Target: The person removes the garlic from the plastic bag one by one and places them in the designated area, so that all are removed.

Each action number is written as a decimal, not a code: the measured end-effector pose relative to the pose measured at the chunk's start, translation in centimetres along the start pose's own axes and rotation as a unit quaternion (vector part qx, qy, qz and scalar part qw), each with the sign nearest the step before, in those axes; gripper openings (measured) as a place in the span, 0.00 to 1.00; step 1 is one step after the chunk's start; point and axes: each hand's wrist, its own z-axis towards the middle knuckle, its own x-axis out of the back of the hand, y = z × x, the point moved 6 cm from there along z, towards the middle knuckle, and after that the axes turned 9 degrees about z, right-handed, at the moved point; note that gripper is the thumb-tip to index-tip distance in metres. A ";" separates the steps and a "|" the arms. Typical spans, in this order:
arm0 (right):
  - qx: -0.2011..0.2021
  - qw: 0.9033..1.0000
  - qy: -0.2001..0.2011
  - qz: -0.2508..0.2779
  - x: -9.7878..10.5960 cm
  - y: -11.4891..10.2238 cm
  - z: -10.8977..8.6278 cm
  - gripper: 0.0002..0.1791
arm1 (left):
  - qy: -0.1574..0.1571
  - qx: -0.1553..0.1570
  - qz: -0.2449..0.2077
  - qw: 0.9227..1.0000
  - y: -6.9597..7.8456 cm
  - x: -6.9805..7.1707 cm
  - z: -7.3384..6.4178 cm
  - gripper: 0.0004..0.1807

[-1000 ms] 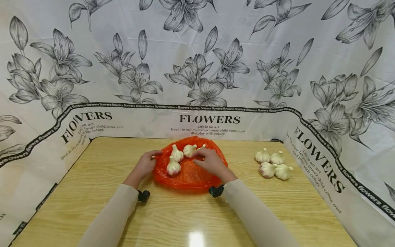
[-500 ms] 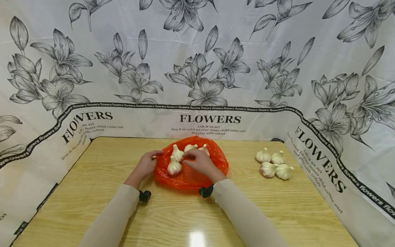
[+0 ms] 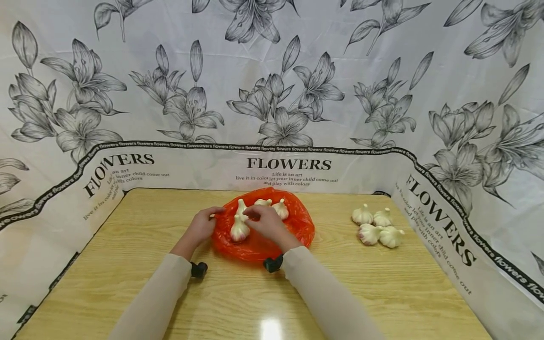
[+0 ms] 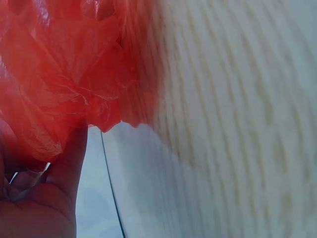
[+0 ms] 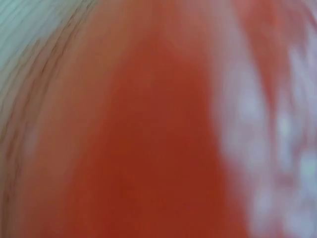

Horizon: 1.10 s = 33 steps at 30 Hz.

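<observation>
A red plastic bag (image 3: pixel 297 226) lies spread on the table in the head view, with several garlic bulbs on it. My left hand (image 3: pixel 200 227) grips the bag's left edge; in the left wrist view red film runs between the thumb and fingers (image 4: pixel 69 163). My right hand (image 3: pixel 267 223) is over the bag with bent fingers, its fingertips at a garlic bulb (image 3: pixel 241 208) that it partly covers. Whether they pinch it is hidden. Another garlic bulb (image 3: pixel 240 230) lies just in front, and one more (image 3: pixel 280 209) lies behind the right hand. The right wrist view is mostly blurred red.
Several garlic bulbs (image 3: pixel 378 226) sit grouped on the right of the wooden table (image 3: pixel 340 293). A white cloth (image 3: pixel 204 170) with flower prints stands around the back and sides. Dark wrist devices (image 3: pixel 273 263) sit under the sleeves.
My right hand has moved left across the bag, away from the rear right bulb, which now shows more fully, to the left bulbs. My left hand has stayed at the bag's edge.
</observation>
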 end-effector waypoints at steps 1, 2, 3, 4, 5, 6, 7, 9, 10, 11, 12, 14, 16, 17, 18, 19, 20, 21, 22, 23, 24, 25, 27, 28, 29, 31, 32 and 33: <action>-0.003 1.000 -0.002 0.006 -0.2 -0.1 0.0 0.14 | 0.000 0.002 0.001 1.000 0.0 0.0 0.0 0.24; -0.008 1.000 -0.004 0.010 -0.3 -0.1 0.1 0.15 | 0.000 0.001 0.003 1.000 0.0 0.0 -0.1 0.24; -0.010 1.000 -0.006 0.012 -0.5 -0.2 0.1 0.15 | 0.000 0.000 0.006 1.000 0.0 0.0 -0.1 0.24; -0.012 1.000 -0.007 0.015 -0.6 -0.3 0.2 0.15 | 0.000 -0.003 0.010 1.000 0.0 0.0 -0.2 0.24; -0.016 1.000 -0.009 0.014 -0.8 -0.3 0.2 0.15 | 0.001 -0.004 0.012 1.000 0.1 0.0 -0.2 0.24; -0.017 1.000 -0.010 0.015 -0.9 -0.4 0.2 0.16 | 0.003 -0.007 0.013 1.000 0.2 0.0 -0.3 0.24; -0.020 1.000 -0.011 0.014 -1.1 -0.5 0.3 0.16 | 0.003 -0.010 0.014 1.000 0.2 0.0 -0.4 0.24; -0.022 1.000 -0.010 0.011 -1.3 -0.5 0.4 0.17 | 0.003 -0.012 0.013 1.000 0.3 0.0 -0.5 0.24; -0.025 1.000 -0.011 0.011 -1.4 -0.5 0.4 0.17 | 0.003 -0.013 0.012 1.000 0.3 0.0 -0.5 0.24; -0.023 1.000 -0.010 0.012 -1.6 -0.6 0.5 0.17 | 0.003 -0.014 0.011 1.000 0.4 -0.1 -0.5 0.24; -0.026 0.999 -0.011 0.014 -1.7 -0.6 0.5 0.17 | 0.003 -0.016 0.011 1.000 0.4 -0.1 -0.6 0.24; -0.025 0.999 -0.012 0.016 -1.8 -0.6 0.6 0.16 | 0.005 -0.019 0.015 1.000 0.4 0.0 -0.6 0.23; -0.024 0.999 -0.014 0.015 -2.0 -0.7 0.6 0.16 | 0.007 -0.023 0.020 1.000 0.4 0.0 -0.5 0.23; -0.022 1.000 -0.015 0.014 -2.1 -0.7 0.6 0.16 | 0.008 -0.024 0.022 0.999 0.4 0.0 -0.5 0.23; -0.022 1.000 -0.016 0.010 -2.2 -0.7 0.6 0.16 | 0.009 -0.024 0.023 0.999 0.4 0.0 -0.4 0.23; -0.018 1.000 -0.016 0.006 -2.3 -0.8 0.7 0.15 | 0.010 -0.024 0.023 0.999 0.3 0.1 -0.4 0.24; -0.019 1.000 -0.017 0.003 -2.4 -0.8 0.7 0.15 | 0.010 -0.025 0.022 0.999 0.3 0.1 -0.4 0.24; -0.018 1.000 -0.017 -0.001 -2.5 -0.8 0.7 0.14 | 0.009 -0.023 0.021 0.999 0.2 0.1 -0.4 0.24; -0.016 1.000 -0.017 -0.003 -2.5 -1.0 0.7 0.13 | 0.008 -0.023 0.019 1.000 0.2 0.1 -0.4 0.24; -0.014 1.000 -0.017 -0.006 -2.5 -1.1 0.7 0.12 | 0.008 -0.022 0.017 1.000 0.2 0.2 -0.4 0.24; -0.013 1.000 -0.016 -0.009 -2.5 -1.3 0.7 0.12 | 0.007 -0.020 0.016 1.000 0.2 0.2 -0.5 0.24; -0.012 1.000 -0.015 -0.011 -2.5 -1.4 0.6 0.11 | 0.005 -0.020 0.016 1.000 0.2 0.2 -0.5 0.24; -0.009 1.000 -0.016 -0.017 -2.4 -1.7 0.6 0.10 | 0.003 -0.019 0.018 1.000 0.2 0.3 -0.5 0.24; -0.009 1.000 -0.017 -0.020 -2.4 -1.9 0.5 0.10 | 0.002 -0.019 0.019 1.000 0.2 0.3 -0.5 0.24; -0.010 0.999 -0.019 -0.024 -2.4 -2.0 0.5 0.10 | 0.001 -0.018 0.021 1.000 0.2 0.4 -0.5 0.24; -0.011 0.999 -0.024 -0.027 -2.4 -2.2 0.4 0.11 | 0.000 -0.017 0.022 1.000 0.2 0.5 -0.5 0.24; -0.010 0.999 -0.026 -0.027 -2.4 -2.3 0.4 0.11 | 0.000 -0.017 0.021 1.000 0.2 0.6 -0.5 0.24; -0.009 0.999 -0.027 -0.027 -2.4 -2.4 0.3 0.11 | -0.001 -0.018 0.024 1.000 0.2 0.6 -0.4 0.24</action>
